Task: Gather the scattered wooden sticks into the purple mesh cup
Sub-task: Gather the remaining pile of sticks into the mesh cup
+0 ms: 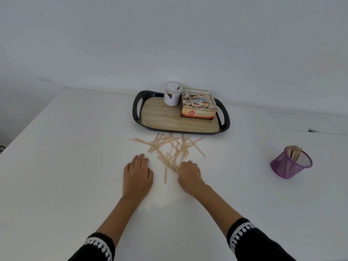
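Both hands down on the white surface (56, 147), apart. Left hand (137, 174) flat, fingers straight, palm down, holding nothing, just left of the pile. Right hand (189, 174) curled over the near end of a few wooden sticks (169, 147), fingers pinching them. Pile sprawled straight ahead of both hands, sticks crossing every which way, several with long axes running toward and away from the body. Purple mesh cup (291, 162) well off to the right, tilted, already holding a bundle of sticks; right hand clearly the nearer one. Beyond the pile, a dark tray (137, 108) with a tea box (197, 108) and a white tub (172, 94). Plain white wall (169, 34) behind.
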